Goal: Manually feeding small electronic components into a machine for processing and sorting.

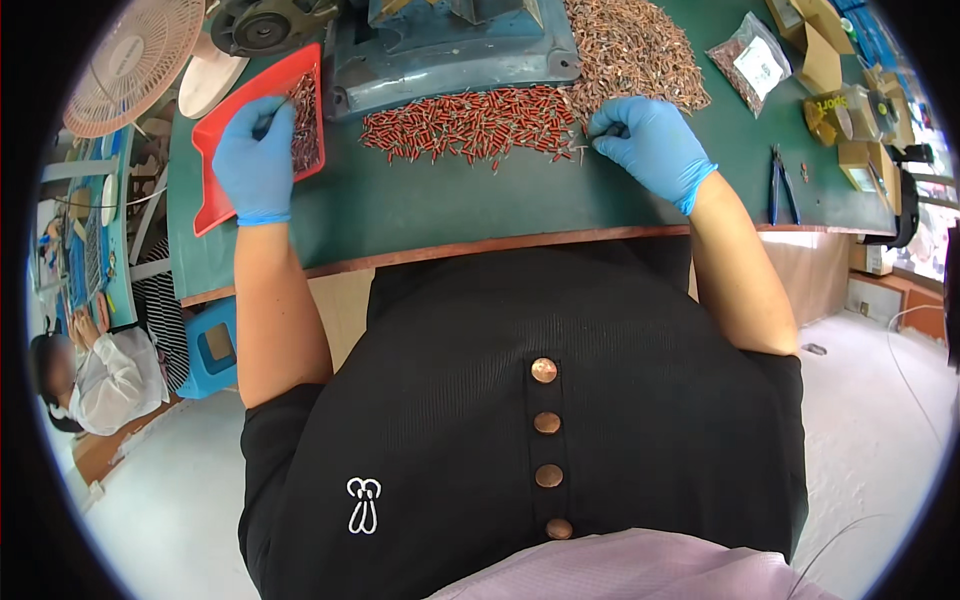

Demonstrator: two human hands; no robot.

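Only the head view here, so that's all I had to go on. The left hand (254, 160) in a blue glove hung over the red tray (215, 165), fingers pinched narrow on what looked like one small part with a thin lead poking up; too tiny to be sure it was actually gripped. The tray's far side already held a modest heap of dark red parts (305, 125).

The right hand (650, 143) rested on the green table (450, 210) at the right end of the row of red capsule-shaped components (470, 125), fingers curled close together at the row's edge. Couldn't tell if it had one pinched or was just touching them.

Behind that row sat a much bigger loose pile of brownish parts (635, 45), next to the blue machine base (450, 50). Judging by that, I'd say things were at an early stage: a small batch in the tray, a long row and the big pile untouched. Pliers (782, 185) lay off to the right, unused.
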